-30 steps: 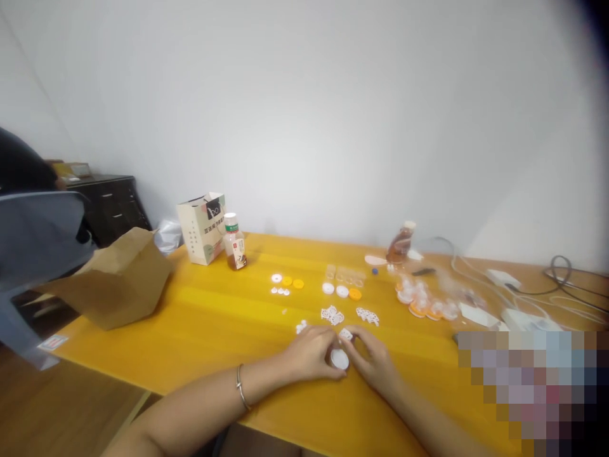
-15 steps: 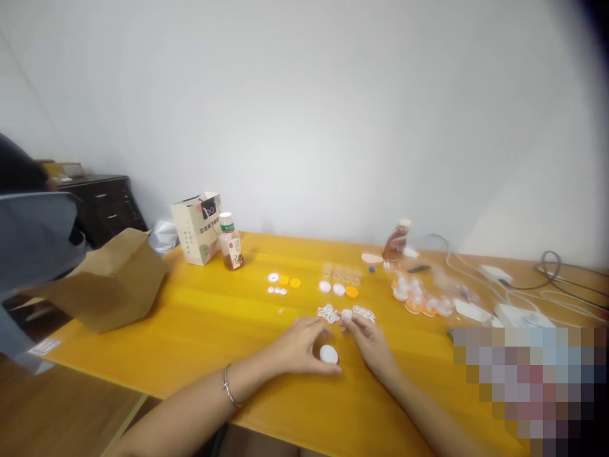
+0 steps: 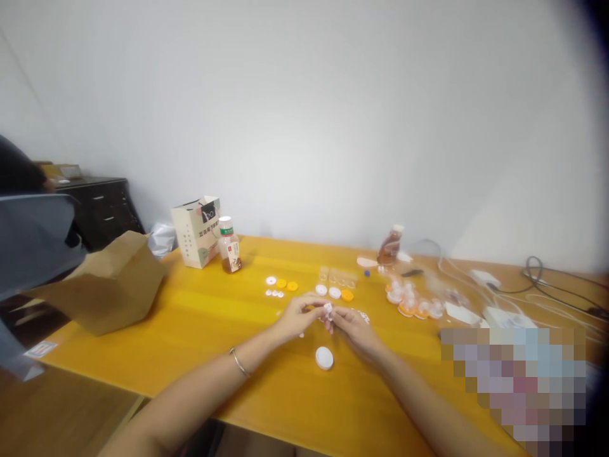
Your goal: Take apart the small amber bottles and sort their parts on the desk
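My left hand and my right hand meet above the table, fingertips closed around a small white perforated piece. Its exact kind is too small to make out. Just in front of my hands, a white round lid-like disc lies on the table, touched by neither. White lattice pieces show partly behind my right hand. Beyond are white discs and an orange disc in a row, with small clear cups behind. Left of these sit yellow discs and small white parts.
A brown paper bag stands at the left, with a printed carton bag and a bottle behind it. At the right are orange-and-clear round containers, another brown bottle, cables and a pixelated area.
My left hand has left the white disc and moved up to the small white piece. My right hand has shifted slightly left, still holding that piece. The view has turned a little.
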{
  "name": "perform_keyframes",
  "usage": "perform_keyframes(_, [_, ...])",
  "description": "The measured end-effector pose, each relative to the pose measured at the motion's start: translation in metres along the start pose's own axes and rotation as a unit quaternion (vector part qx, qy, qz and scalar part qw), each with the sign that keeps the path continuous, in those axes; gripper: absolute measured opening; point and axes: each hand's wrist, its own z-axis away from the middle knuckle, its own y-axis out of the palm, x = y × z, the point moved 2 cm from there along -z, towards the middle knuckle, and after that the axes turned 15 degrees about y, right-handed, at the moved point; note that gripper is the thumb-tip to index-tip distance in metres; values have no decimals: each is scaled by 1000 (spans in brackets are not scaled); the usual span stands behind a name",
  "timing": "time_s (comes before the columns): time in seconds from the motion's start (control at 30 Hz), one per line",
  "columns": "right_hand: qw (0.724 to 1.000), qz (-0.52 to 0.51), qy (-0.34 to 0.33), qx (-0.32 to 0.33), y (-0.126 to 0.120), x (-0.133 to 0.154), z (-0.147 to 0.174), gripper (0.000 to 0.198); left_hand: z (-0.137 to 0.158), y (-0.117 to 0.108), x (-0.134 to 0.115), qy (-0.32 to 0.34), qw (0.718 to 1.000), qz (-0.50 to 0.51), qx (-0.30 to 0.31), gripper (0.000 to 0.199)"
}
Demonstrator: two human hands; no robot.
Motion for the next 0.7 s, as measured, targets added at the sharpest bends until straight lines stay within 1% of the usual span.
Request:
perform_keyframes(0.07, [999, -42, 15, -9, 1, 0, -3, 29, -2, 0, 3, 6, 1000, 10, -10, 22])
perform_keyframes(0.17, [995, -81, 44, -38, 1, -4, -3, 25, 1, 1, 9, 5, 999, 6, -53, 22])
perform_keyframes(0.2, [993, -91, 52, -46, 0, -6, -3, 24, 3, 2, 11, 4, 998, 0, -60, 22])
perform_keyframes(0.33, [985, -136, 80, -64, 0, -12, 1, 23, 8, 4, 12, 11, 998, -37, -39, 18])
perform_keyframes(0.47, [978, -170, 99, -67, 3, -14, 0, 21, 8, 0, 13, 35, 998, -54, -21, 18])
perform_keyframes(0.57, [978, -169, 101, -71, 3, -15, -2, 20, 10, -1, 17, 40, 997, -63, -22, 17])
perform_keyframes(0.63, [980, -154, 94, -85, 1, -16, -4, 21, 12, -1, 20, 33, 996, -72, -29, 17])
perform_keyframes(0.7, [982, -134, 84, -100, -2, -17, -6, 23, 14, -1, 21, 36, 994, -99, -21, 17])
